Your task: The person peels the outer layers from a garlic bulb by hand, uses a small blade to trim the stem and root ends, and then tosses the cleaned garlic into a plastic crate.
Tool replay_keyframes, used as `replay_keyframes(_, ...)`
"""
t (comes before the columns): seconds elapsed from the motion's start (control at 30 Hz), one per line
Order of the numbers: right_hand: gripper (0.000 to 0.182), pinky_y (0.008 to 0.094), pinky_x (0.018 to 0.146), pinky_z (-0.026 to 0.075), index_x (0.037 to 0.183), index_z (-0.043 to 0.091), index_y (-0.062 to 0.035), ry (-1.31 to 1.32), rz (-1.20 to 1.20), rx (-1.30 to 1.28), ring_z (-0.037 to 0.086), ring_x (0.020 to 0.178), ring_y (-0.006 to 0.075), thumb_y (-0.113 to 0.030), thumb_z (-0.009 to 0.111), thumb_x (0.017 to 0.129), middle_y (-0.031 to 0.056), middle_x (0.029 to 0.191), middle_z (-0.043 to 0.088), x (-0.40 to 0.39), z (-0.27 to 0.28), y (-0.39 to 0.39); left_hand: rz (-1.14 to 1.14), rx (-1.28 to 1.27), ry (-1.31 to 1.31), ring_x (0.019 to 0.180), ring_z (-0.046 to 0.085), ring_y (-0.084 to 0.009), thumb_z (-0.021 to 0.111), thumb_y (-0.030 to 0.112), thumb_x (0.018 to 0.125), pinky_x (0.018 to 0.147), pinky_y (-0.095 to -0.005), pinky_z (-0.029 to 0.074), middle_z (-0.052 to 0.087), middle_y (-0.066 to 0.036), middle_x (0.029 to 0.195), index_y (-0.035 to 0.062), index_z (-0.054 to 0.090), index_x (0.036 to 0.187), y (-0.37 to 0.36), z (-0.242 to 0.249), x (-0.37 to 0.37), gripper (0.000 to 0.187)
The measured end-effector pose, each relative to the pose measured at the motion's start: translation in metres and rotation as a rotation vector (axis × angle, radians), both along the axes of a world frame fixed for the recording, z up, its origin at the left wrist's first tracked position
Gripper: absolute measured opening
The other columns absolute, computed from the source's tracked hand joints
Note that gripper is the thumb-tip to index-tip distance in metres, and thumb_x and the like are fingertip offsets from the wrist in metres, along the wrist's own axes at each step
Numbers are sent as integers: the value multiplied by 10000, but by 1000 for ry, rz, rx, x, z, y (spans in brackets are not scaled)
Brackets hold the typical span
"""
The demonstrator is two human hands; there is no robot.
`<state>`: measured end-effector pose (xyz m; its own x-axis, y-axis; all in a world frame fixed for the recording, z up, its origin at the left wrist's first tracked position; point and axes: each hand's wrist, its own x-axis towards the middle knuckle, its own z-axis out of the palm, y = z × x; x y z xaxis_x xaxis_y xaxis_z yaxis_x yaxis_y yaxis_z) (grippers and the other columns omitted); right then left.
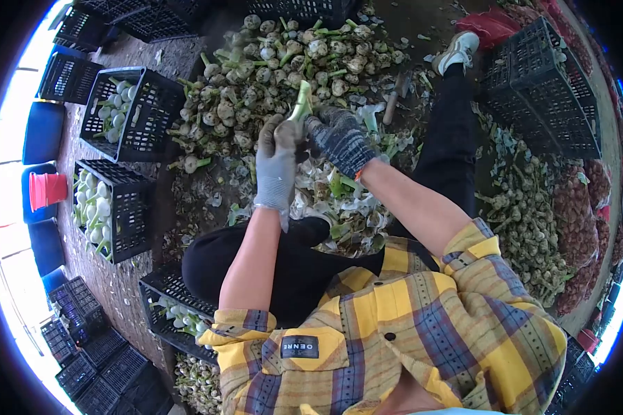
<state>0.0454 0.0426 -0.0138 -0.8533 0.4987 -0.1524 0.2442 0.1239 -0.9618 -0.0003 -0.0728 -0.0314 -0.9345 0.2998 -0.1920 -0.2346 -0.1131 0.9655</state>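
Observation:
My left hand, in a grey-white glove with dirty fingers, is closed round a garlic bulb with a thick, pale green cut stem pointing up and away. The bulb itself is mostly hidden by my fingers. My right hand, in a dark grey knitted glove, is curled close beside the stem's base. What its fingers grip is hidden. Beyond both hands spreads a large heap of soil-stained garlic. Under them lie peeled garlic skins and leaves.
Black crates of cleaned garlic stand at left, one upper, one lower, another by my knee. A wooden-handled tool lies on the floor. At right are stacked crates, more garlic and red mesh sacks.

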Motion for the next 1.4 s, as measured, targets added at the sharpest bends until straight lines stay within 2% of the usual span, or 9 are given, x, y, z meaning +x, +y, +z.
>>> replay_keyframes(0.13,244,312,592,446,880,622,22,47,-16,-354,543,604,167,-199,536,823,112,684,616,2,2,-3,-187,180,-438,663,566,-134,409,502,905,594,-264,453,594,-68,835,40,510,1081,-10,30,-7,504)
replay_keyframes(0.27,238,290,575,442,891,628,15,22,21,-238,542,597,142,-199,538,839,75,716,625,2,-1,-2,-53,-86,-320,624,552,-153,405,426,931,538,-262,405,587,-62,793,33,513,1040,-5,39,0,422)
replay_keyframes(0.47,189,276,560,446,904,627,-9,26,12,-783,555,603,112,-163,537,841,63,745,633,7,-1,-2,-199,415,-564,720,594,-158,488,340,916,652,-257,477,595,-64,860,31,509,1049,-11,42,-6,337)
replay_keyframes(0.7,213,292,584,469,944,605,8,210,43,-95,575,624,152,-164,508,862,52,765,630,4,16,-15,-158,-101,-223,714,588,-175,520,356,895,626,-332,530,569,-65,908,45,451,1140,-10,32,1,402)
replay_keyframes(0.97,247,309,603,526,985,576,3,248,0,-1009,587,600,144,-207,525,864,65,728,610,14,-5,5,34,264,-531,736,602,-193,418,337,935,625,-295,499,611,-81,922,63,551,1032,-20,24,-21,319)
replay_keyframes(1.07,228,343,614,533,949,588,-3,228,-152,-1011,595,619,158,-203,515,868,72,732,612,24,0,24,64,257,-481,745,609,-201,405,338,936,627,-289,496,617,-81,885,61,558,1017,-19,37,-17,327)
replay_keyframes(1.1,244,391,667,518,921,598,-13,162,-134,-934,600,660,236,-231,499,877,108,719,610,26,-15,34,87,237,-453,683,593,-162,397,331,931,600,-298,512,586,-50,843,70,536,1059,-19,36,-17,322)
replay_keyframes(1.2,283,405,770,481,976,598,-24,-449,395,518,596,782,322,-266,491,876,169,801,618,35,-58,54,47,175,-339,666,569,-124,391,399,936,604,-268,490,579,-19,810,62,540,1045,-19,34,-17,385)
replay_keyframes(1.4,526,412,820,449,1030,576,25,-261,440,582,593,886,370,-440,557,786,240,913,619,33,-16,37,-54,-99,100,662,486,-47,414,452,928,584,-201,414,553,21,769,26,602,985,-21,23,-12,469)
